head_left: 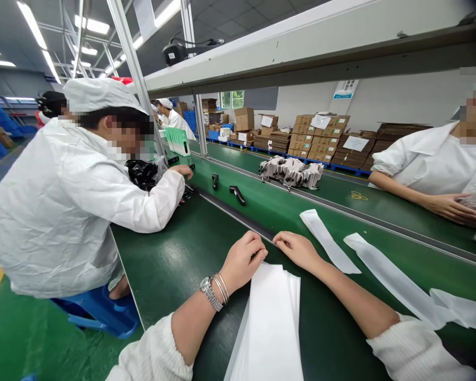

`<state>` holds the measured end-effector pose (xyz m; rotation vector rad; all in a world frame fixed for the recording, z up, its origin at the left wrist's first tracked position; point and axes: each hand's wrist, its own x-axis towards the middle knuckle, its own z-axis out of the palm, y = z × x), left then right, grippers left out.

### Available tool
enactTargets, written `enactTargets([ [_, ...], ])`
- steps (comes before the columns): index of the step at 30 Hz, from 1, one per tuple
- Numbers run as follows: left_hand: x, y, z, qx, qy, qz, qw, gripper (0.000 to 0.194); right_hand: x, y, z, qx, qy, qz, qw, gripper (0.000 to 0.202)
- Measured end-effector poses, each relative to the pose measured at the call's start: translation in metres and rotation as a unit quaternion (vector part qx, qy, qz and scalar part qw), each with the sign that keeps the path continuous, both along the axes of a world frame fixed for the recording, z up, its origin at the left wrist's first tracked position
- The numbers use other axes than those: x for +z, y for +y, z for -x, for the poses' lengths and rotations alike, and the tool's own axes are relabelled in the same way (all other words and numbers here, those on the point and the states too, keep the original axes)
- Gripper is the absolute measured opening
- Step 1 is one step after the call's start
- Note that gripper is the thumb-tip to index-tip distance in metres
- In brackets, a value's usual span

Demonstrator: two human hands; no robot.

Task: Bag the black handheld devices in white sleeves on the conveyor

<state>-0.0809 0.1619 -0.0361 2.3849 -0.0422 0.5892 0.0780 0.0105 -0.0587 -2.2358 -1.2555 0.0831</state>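
Near the far wall (305, 100), cardboard boxes (300, 135) are stacked, their contents hidden. On the bench (162, 251), white strips (274, 323) are piled by the left hand (241, 260); its fingers are curled together, like those of the right hand (299, 250), and whether anything is pinched cannot be told. Loose strips (330, 244) are laid on the belt (269, 214), perhaps done; the piled ones seem left.

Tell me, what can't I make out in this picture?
All in the head view:
- Whether the left hand grips anything: its own curled fingers hide the palm.
- What, if anything, lies inside the right hand: its bent fingers cover it.
- The near end of the stack of white strips: cut off by the bottom edge.
- The time on the wristwatch: too small.
- The wall sign's wording: too small and distant.
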Motion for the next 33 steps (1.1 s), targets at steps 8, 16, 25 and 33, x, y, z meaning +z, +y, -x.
enactTargets([
  [8, -0.004, -0.001, 0.001, -0.009, 0.002, -0.004, 1.0, 0.019, -0.008, -0.001, -0.001, 0.016, -0.005, 0.013, 1.0, 0.025],
  [16, -0.005, -0.001, 0.001, -0.011, 0.001, -0.013, 1.0, 0.017, -0.009, -0.001, 0.0, 0.017, -0.014, 0.012, 1.0, 0.025],
  [25, -0.007, -0.001, 0.0, -0.009, 0.004, -0.014, 1.0, 0.015, -0.01, -0.001, -0.002, 0.017, -0.011, 0.023, 1.0, 0.025],
  [33, -0.007, -0.002, 0.0, -0.011, 0.009, -0.015, 1.0, 0.015, -0.013, -0.001, -0.003, 0.02, -0.012, 0.018, 1.0, 0.023],
])
